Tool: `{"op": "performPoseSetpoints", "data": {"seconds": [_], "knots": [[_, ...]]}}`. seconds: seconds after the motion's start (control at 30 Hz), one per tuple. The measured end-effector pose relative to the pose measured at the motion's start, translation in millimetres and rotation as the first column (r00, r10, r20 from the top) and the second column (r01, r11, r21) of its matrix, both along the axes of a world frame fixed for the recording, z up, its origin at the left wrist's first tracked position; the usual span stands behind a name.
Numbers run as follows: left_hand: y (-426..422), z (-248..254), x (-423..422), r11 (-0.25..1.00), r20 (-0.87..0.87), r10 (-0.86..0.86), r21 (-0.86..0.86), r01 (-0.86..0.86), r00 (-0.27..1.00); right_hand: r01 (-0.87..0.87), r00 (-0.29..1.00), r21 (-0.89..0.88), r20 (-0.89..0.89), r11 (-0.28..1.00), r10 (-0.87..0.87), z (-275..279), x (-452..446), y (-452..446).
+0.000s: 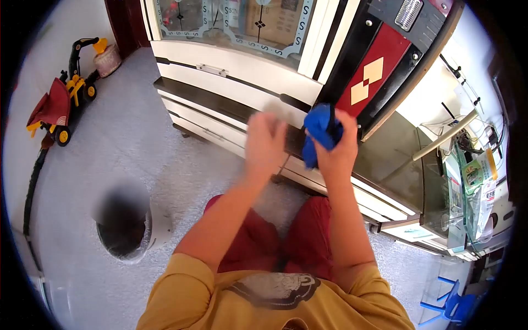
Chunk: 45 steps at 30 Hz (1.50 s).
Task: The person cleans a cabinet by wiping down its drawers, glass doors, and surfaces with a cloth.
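In the head view, my right hand (340,144) is closed around a crumpled blue cloth (316,124) with a dark strip along it. The cloth is bunched up, and its lower end hangs below my fingers. My left hand (265,142) is raised to the left of the cloth, apart from it, and smeared by motion, so its fingers cannot be made out. Both hands are in front of a white cabinet (242,82) with a dark ledge (206,99) and drawers.
A bin (148,234) stands on the floor at left, partly covered by a dark blur. A toy excavator (69,96) is by the left wall. At right are a glass-topped counter (388,159) with packets and cables, and a blue plastic chair (454,302).
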<state>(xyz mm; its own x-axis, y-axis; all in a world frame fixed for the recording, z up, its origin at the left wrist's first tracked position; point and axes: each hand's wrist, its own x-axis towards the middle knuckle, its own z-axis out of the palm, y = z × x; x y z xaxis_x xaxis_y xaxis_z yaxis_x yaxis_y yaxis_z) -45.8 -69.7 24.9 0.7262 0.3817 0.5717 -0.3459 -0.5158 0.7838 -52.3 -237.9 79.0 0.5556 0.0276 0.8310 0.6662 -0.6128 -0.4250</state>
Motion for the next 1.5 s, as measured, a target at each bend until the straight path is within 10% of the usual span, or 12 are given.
{"op": "performPoseSetpoints", "data": {"seconds": [0.23,0.63,0.93,1.17,1.5], "knots": [[39.5,-11.5,91.5,0.942,0.296,0.226,0.177,-0.286,0.928,0.307,0.890,-0.189,0.403,0.933,-0.211,41.9,59.3,19.6],[41.5,-26.9,91.5,0.933,0.212,0.269,0.184,-0.308,0.940,0.278,0.954,-0.412,0.225,0.868,-0.198,-28.6,48.5,24.4],[40.5,-26.6,91.8,0.925,0.192,0.287,0.201,-0.324,0.939,0.298,0.925,-0.181,0.299,0.937,-0.236,15.1,56.3,40.0],[41.5,-26.1,91.6,0.925,0.218,0.279,0.201,-0.323,0.935,0.269,0.955,-0.434,0.236,0.860,-0.180,-42.4,51.1,41.3],[42.6,-26.0,90.7,0.926,0.216,0.272,0.208,-0.316,0.938,0.294,0.941,-0.299,0.255,0.908,-0.220,15.7,51.6,59.1]]}}
